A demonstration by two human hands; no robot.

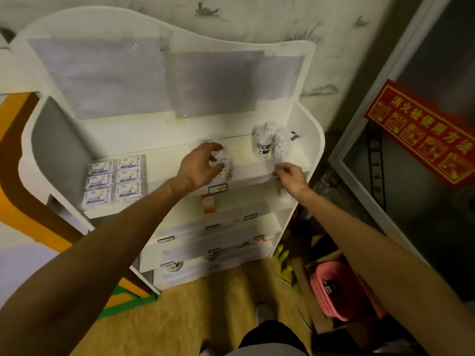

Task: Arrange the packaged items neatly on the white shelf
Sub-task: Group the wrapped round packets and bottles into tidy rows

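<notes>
A white shelf point(257, 173) with a curved back stands against the wall. My left hand point(199, 164) grips a clear wrapped package point(225, 163) near the middle of the top tier. Two similar clear wrapped packages point(271, 141) stand at the back right of that tier. My right hand point(291, 176) is at the tier's front edge, fingers curled and pinching something small and pale that I cannot make out. Several flat blue-and-white packs point(114, 179) lie in neat rows on the lower left ledge.
Lower tiers point(218, 242) hold flat white boxes with price labels; an orange box point(208, 204) stands under the top tier. A pink basket point(334, 289) sits on the floor at the right, beside a glass door with a red sign point(421, 132). My shoes show at the bottom.
</notes>
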